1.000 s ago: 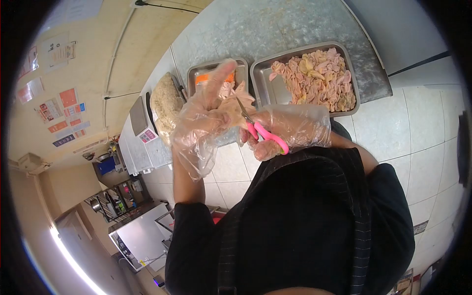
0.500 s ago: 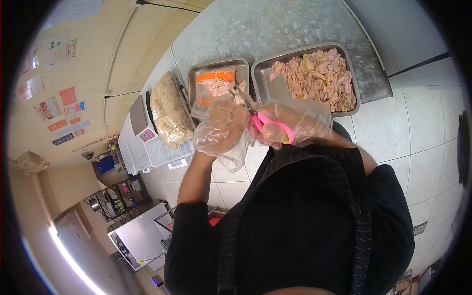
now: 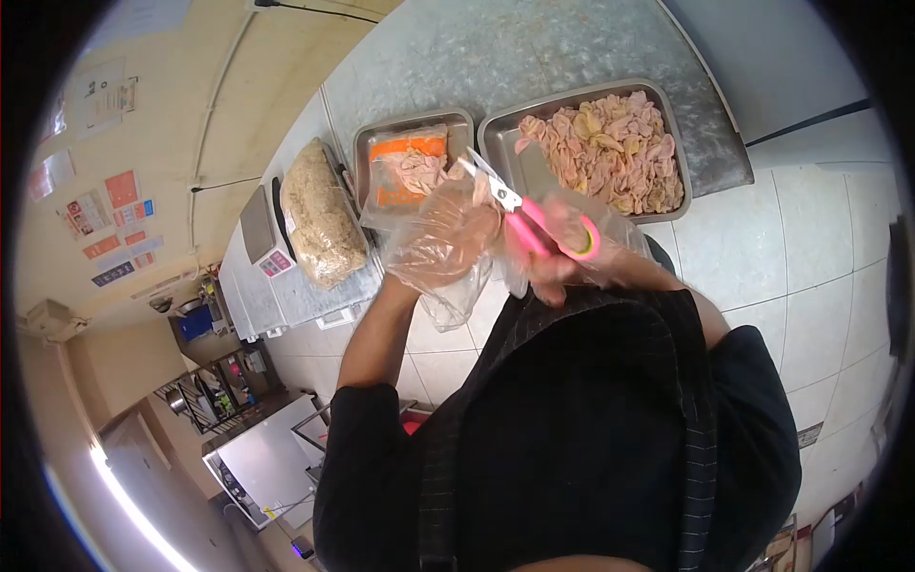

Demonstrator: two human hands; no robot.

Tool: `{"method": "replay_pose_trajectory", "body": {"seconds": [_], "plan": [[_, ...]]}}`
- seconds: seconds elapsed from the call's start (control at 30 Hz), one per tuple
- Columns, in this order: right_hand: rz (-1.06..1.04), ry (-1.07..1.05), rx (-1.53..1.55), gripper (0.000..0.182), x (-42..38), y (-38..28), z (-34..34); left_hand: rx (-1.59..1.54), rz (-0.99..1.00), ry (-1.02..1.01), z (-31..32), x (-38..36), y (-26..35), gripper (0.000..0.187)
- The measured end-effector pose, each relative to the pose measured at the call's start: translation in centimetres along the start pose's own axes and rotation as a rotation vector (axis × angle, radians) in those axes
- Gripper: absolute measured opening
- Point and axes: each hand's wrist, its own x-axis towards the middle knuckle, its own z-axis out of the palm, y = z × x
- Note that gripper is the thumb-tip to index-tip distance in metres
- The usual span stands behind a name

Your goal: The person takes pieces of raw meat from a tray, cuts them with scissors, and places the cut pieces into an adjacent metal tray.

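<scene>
Both hands wear clear plastic gloves. My right hand (image 3: pixel 562 243) is closed on the pink handles of the scissors (image 3: pixel 538 225), whose metal blades are spread and point up and left. My left hand (image 3: pixel 446 234) is closed on a small piece of pale pink meat (image 3: pixel 479 188) beside the blades. Just beyond my left hand is a small metal tray (image 3: pixel 360 153) with an orange-marked plastic bag (image 3: pixel 408 148) and pale meat pieces. The larger metal tray (image 3: pixel 534 176), beyond my right hand, holds a heap of pinkish-yellow meat pieces (image 3: pixel 610 143).
A large clear bag of beige crumbs (image 3: pixel 319 214) lies left of the small tray. Beside it stands a scale (image 3: pixel 274 261). All rest on the grey metal table (image 3: pixel 457 62). A white appliance (image 3: pixel 262 462) and shelves are at the lower left.
The scissors have turned more upright and their blades have spread wider. My right hand has shifted slightly right. The trays and bag appear slightly further left in view.
</scene>
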Motion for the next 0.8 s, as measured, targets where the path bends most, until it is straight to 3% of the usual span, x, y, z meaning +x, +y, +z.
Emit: {"method": "replay_pose_trajectory", "body": {"seconds": [0.03,0.1,0.13,0.17,0.2,0.23,0.27,0.3,0.37,0.4,0.47,0.57,0.63,0.7,0.73,0.8], "plan": [[-0.054,0.128,0.021,0.053,0.1,1.1,-1.2,0.341,0.349,-0.099,0.2,0.2,-1.4,0.014],[-0.321,-0.078,0.377,0.051,1.3,0.9,-6.9,0.679,0.701,-0.193,0.9,0.0,-2.7,0.014],[-0.43,-0.235,0.482,0.05,1.1,-1.2,-6.9,0.294,0.293,-0.293,1.4,0.0,-2.8,0.013],[-0.517,-0.41,0.592,0.05,0.9,-3.3,-7.0,-0.017,0.088,-0.406,1.2,0.6,-3.2,0.014],[-0.515,-0.076,0.307,0.054,0.6,-4.3,-5.7,-0.316,-0.141,-0.457,0.9,1.2,-3.7,0.017],[-0.486,0.253,0.012,0.057,0.7,-4.6,-4.6,-0.326,-0.145,-0.471,1.2,0.8,-3.7,0.017],[-0.467,0.416,-0.3,0.059,0.9,-4.1,-2.9,-0.717,-0.327,-0.344,1.6,0.8,-3.7,0.02],[-0.47,0.432,-0.308,0.059,1.2,-3.5,-3.1,-1.101,-0.509,-0.206,1.9,1.0,-3.8,0.024],[-0.112,0.399,-0.726,0.046,2.3,-2.0,-4.5,-0.731,-0.421,-0.175,1.8,2.5,-3.1,0.031],[-0.118,0.4,-0.729,0.046,2.7,-1.4,-4.7,-0.659,-0.275,-0.169,1.4,2.9,-1.9,0.033],[-0.318,0.312,-0.559,0.04,3.4,-0.1,-4.4,-0.516,-0.096,-0.067,1.1,3.3,-0.5,0.038],[-0.298,0.4,-0.321,0.034,3.2,0.1,-4.5,-0.487,-0.088,0.1,1.3,2.7,-2.4,0.03],[-0.256,0.523,-0.341,0.031,3.0,0.4,-4.9,-0.49,-0.058,0.18,1.8,2.7,-3.5,0.025],[-0.358,0.608,-0.342,0.03,3.4,1.5,-6.7,-0.516,-0.15,0.512,2.7,2.6,-5.2,0.016],[-0.359,0.606,-0.343,0.03,3.4,1.3,-6.8,-0.516,-0.149,0.514,2.9,2.4,-5.6,0.016],[-0.266,0.747,-0.418,0.033,3.3,1.4,-6.9,-0.011,-0.071,0.524,2.9,1.9,-5.7,0.014]]}}
